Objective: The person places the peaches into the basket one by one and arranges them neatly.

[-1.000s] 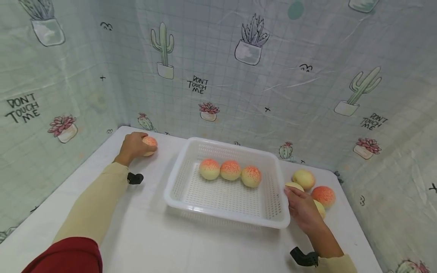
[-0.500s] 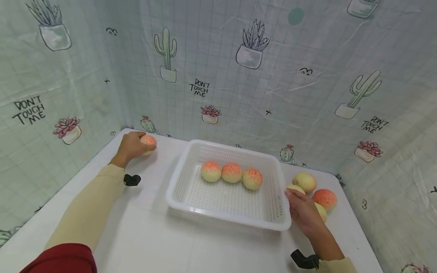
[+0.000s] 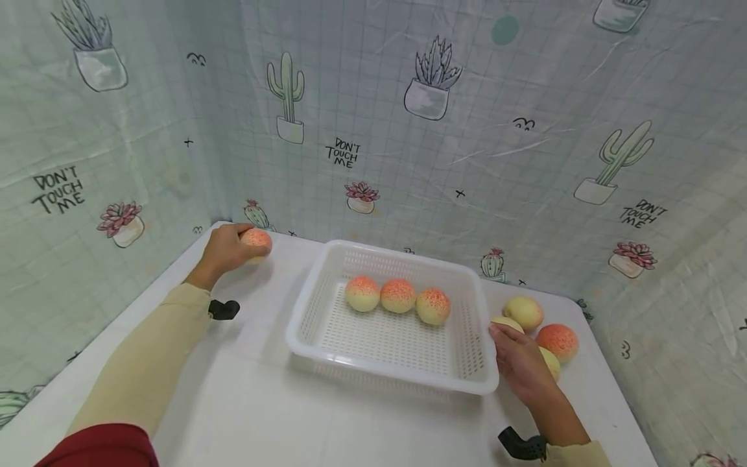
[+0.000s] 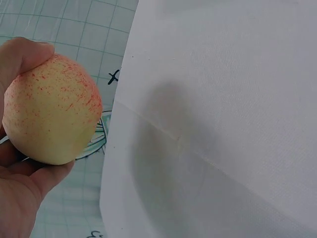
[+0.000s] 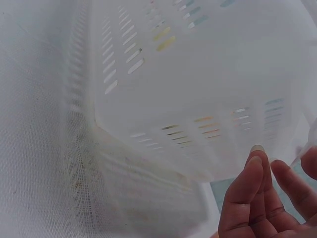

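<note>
In the head view my left hand [image 3: 224,250] grips a peach [image 3: 257,245] at the far left corner of the table. The left wrist view shows thumb and fingers around this peach [image 4: 54,111], yellow with red speckles, with its shadow on the white cloth. My right hand [image 3: 525,363] holds the right rim of a white plastic basket [image 3: 373,373]. Seen from the right wrist, its fingers [image 5: 245,191] lie against the basket's slotted side. Three red-topped peaches [image 3: 398,296] sit in a row inside the basket.
Right of the basket, beside my right hand, lie a red peach [image 3: 557,342] and several yellow ones [image 3: 524,312], some partly hidden by the hand. A patterned cloth [image 3: 373,130] encloses the white table [image 3: 327,421] at the back and sides.
The head view has shifted slightly. My left hand and its peach have moved a little up and back toward the table corner. The right hand and basket look unmoved.
</note>
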A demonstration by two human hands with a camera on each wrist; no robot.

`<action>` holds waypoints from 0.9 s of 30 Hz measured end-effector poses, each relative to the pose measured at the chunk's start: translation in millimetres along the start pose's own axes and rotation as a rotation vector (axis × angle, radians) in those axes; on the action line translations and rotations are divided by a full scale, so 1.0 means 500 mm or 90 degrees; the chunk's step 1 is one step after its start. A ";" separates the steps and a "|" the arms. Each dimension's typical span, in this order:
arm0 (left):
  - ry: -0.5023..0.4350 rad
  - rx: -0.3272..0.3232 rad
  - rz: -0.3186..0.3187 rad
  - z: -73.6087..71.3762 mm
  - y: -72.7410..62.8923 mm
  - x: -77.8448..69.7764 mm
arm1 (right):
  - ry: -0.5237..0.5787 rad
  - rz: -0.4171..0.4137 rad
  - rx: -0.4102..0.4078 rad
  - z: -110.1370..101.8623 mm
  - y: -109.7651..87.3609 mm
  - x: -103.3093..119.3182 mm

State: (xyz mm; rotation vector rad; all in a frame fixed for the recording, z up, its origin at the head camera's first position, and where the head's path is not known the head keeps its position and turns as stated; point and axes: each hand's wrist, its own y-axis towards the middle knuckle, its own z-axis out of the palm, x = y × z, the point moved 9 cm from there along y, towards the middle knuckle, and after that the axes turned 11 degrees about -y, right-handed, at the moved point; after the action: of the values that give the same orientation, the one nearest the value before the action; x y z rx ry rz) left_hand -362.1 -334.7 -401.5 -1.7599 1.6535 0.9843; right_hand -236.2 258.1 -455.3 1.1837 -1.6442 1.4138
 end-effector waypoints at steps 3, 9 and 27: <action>-0.016 0.002 -0.002 0.001 -0.004 0.000 | 0.001 0.001 -0.001 0.000 -0.001 -0.002; -0.055 0.012 0.006 0.000 -0.014 -0.009 | 0.002 0.001 -0.001 0.000 -0.002 -0.004; -0.101 0.051 0.009 -0.011 -0.049 -0.055 | -0.003 -0.006 0.002 0.000 -0.006 0.003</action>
State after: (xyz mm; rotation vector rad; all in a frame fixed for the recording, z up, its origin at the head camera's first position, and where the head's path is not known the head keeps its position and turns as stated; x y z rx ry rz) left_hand -336.8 -319.7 -379.0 -1.5789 1.5849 1.0216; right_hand -234.0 257.7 -452.8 1.1949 -1.6385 1.4097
